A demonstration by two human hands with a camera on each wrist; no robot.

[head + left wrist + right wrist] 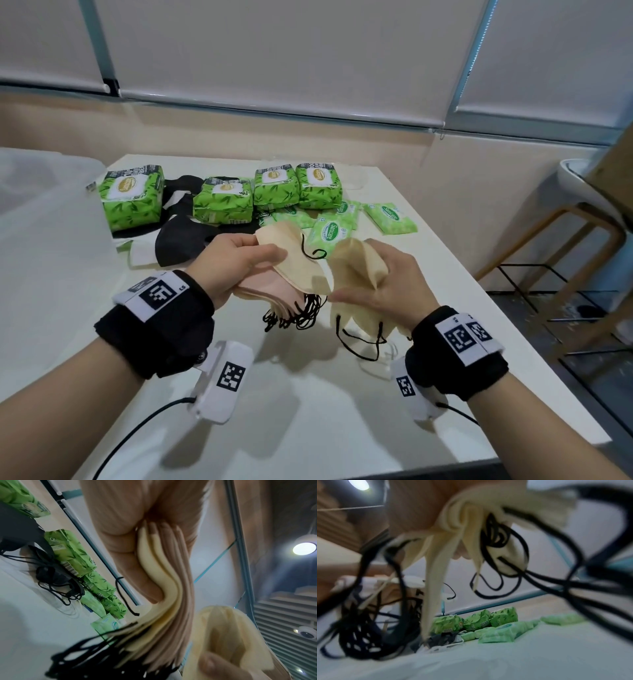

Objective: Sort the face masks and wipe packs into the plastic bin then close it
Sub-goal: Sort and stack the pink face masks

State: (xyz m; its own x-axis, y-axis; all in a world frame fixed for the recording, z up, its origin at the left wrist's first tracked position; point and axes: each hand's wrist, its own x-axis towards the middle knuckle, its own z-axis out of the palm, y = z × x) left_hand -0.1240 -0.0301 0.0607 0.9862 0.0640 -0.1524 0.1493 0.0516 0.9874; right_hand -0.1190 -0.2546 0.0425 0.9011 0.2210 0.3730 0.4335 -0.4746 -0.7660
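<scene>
Head view: L hand (236, 263) & R hand (387, 277) gripping beige masks (301, 270).

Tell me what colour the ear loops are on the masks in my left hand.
Black, on beige and pink masks; the head view shows the ear loops best.

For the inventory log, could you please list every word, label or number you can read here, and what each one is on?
"Sanicare": oval logo on the small wipe packet nearest the hands.
"Sanicare": on the small packet at the right, tilted.
"LS": on the left wristband marker.
Large green wipe packs: logo and dark top-band print too blurred to read.
Barcodes on packs in the left wrist view: digits unreadable.
</scene>
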